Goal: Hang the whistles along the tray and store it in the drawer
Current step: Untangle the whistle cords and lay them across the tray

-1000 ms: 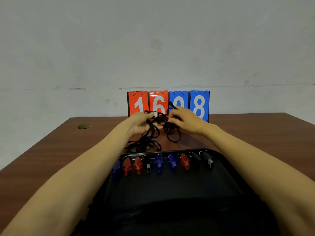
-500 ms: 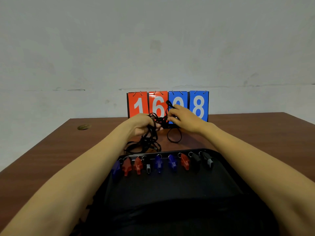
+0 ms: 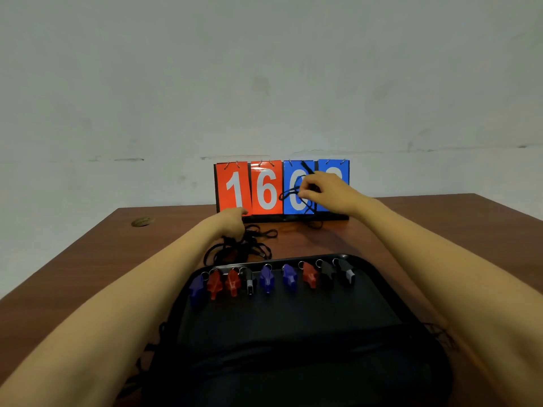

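Note:
A black tray (image 3: 293, 324) lies in front of me on the table. Several red, blue and black whistles (image 3: 266, 279) hang by their rings in a row along its far rim. Just beyond the tray sits a tangle of black lanyards (image 3: 246, 248). My left hand (image 3: 232, 223) presses down on the tangle, fingers closed around cords. My right hand (image 3: 326, 192) is raised in front of the scoreboard and pinches one black lanyard (image 3: 296, 192), whose loop dangles below it.
A flip scoreboard (image 3: 264, 189) showing 1 6 0 8 stands at the back of the wooden table (image 3: 88, 259), against a pale wall. A small round disc (image 3: 143, 222) sits in the table's far left.
My right hand has pulled one lanyard up and to the right, out of the tangle. My left hand has dropped to the table and holds the remaining cords down.

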{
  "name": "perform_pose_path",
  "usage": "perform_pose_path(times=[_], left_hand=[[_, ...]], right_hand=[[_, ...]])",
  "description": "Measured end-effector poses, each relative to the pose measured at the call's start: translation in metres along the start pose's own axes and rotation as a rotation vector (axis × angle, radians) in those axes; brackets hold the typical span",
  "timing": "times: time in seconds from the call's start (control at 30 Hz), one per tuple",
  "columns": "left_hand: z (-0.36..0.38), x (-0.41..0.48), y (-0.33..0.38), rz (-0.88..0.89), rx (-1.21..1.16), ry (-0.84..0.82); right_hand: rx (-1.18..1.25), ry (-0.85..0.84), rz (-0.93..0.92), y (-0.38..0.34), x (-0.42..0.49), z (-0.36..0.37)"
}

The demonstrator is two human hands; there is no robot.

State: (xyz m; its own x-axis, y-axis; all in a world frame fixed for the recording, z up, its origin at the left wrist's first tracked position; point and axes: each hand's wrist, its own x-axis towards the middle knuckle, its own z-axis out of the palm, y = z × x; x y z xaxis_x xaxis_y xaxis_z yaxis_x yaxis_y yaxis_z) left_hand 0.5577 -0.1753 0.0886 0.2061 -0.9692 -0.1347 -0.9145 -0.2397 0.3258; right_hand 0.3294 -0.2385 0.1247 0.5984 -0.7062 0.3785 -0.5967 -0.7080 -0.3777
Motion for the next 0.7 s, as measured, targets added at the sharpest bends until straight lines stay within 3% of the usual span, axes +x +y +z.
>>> perform_pose_path(times=[0.07, 0.1, 0.17, 0.27, 0.4, 0.5, 0.6, 0.7], left_hand=[[-0.002, -0.006, 0.009, -0.041, 0.477, 0.211], [-0.005, -0.01, 0.012, -0.044, 0.597, 0.342], [-0.008, -0.013, 0.016, 0.002, 0.59, 0.494], [-0.013, -0.016, 0.022, 0.123, 0.318, 0.513], [-0.021, -0.039, 0.043, 0.38, -0.44, 0.469], [-0.025, -0.058, 0.053, 0.463, -0.49, 0.341], [-0.027, -0.07, 0.053, 0.467, -0.571, 0.439], [-0.03, -0.084, 0.047, 0.379, -0.861, 0.462]], right_hand=[[0.063, 0.037, 0.008, -0.011, 0.0, -0.004], [0.09, 0.049, 0.023, -0.015, 0.0, -0.006], [0.12, 0.051, 0.043, -0.021, -0.001, -0.009], [0.121, 0.046, 0.043, -0.028, -0.004, -0.011], [0.14, 0.032, 0.032, -0.039, -0.009, -0.017], [0.203, 0.027, 0.023, -0.048, -0.017, -0.023], [0.279, 0.026, 0.016, -0.057, -0.026, -0.032], [0.488, 0.069, 0.041, -0.061, -0.037, -0.042]])
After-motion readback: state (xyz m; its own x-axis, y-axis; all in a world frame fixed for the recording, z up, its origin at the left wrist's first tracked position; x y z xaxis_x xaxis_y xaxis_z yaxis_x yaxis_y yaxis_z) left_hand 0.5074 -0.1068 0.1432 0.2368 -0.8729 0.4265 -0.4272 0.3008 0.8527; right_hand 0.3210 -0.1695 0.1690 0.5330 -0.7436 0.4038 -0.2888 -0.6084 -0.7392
